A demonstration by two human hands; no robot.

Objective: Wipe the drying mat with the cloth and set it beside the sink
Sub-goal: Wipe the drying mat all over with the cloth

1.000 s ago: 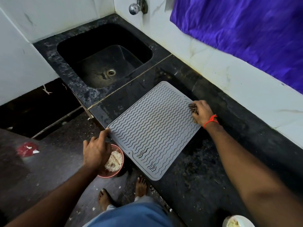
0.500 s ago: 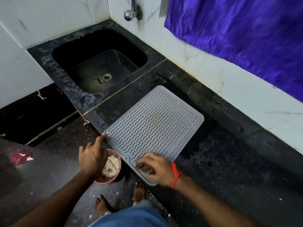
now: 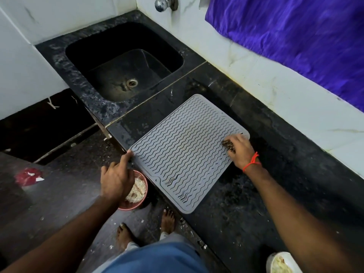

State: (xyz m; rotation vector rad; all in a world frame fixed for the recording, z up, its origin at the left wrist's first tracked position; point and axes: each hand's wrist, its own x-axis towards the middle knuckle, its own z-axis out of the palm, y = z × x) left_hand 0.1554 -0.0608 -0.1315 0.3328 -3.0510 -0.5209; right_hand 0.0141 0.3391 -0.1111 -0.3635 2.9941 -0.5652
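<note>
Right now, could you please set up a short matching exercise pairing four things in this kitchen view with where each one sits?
Things:
1. drying mat
2. cloth
3. pink bowl
4. tap

Places:
A. on the floor below the counter's edge
B. on the wall above the sink
C. flat on the counter, right of the sink
D. under the right hand, on the mat's far right corner

Pairs: 1-C, 2-D, 3-A, 4-B
</note>
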